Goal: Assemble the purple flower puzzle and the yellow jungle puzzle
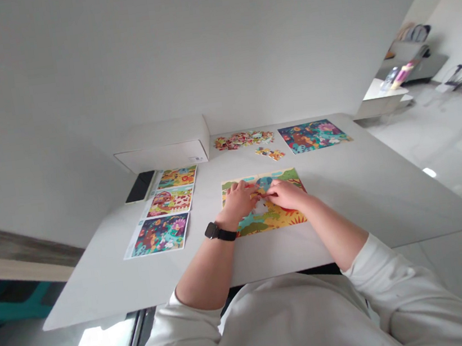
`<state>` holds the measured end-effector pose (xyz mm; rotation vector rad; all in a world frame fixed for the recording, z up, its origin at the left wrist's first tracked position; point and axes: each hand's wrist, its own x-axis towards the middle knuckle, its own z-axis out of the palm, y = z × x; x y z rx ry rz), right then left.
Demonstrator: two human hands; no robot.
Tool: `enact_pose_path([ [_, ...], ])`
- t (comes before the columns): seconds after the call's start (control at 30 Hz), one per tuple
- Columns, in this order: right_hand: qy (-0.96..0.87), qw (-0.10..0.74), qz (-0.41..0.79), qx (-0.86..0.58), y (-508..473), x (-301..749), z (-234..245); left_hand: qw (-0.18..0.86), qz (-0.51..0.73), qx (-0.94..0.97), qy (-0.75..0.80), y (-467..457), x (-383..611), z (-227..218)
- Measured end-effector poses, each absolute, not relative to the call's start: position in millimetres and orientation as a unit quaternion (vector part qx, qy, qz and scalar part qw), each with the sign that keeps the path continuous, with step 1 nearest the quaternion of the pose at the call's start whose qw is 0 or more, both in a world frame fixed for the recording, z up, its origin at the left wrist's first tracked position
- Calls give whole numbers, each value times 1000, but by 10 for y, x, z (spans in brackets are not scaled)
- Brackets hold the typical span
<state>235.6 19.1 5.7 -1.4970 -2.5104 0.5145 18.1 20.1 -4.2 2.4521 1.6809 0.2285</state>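
Note:
A jigsaw puzzle (271, 223) with a bright yellow, green and orange animal scene lies in front of me, and a pale gap shows near its middle. My left hand (239, 199), with a black watch (217, 231) on its wrist, rests on the puzzle's left part, fingers stretched toward the centre. From the right, my right hand (287, 194) reaches over the puzzle with its fingers pinched at the middle. A small puzzle piece (264, 194) seems to be at those fingertips, mostly hidden. Both hands' fingertips nearly meet above the gap.
Loose pieces lie in a pile (243, 139) at the back, with a small joined cluster (270, 153) nearer. A dark, colourful puzzle (314, 135) is at back right. Picture cards (162, 234), a phone (141, 186) and a white box (160, 155) occupy the left of the table (387, 192).

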Motion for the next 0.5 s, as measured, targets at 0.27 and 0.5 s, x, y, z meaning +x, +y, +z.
enact_pose_path([
  [0.27, -838, 84, 191, -505, 168, 2366, 124, 80, 97, 817, 563, 250, 148, -101],
  [0.5, -835, 46, 236, -496, 315, 2472, 218, 93, 123, 816, 557, 258, 133, -87],
])
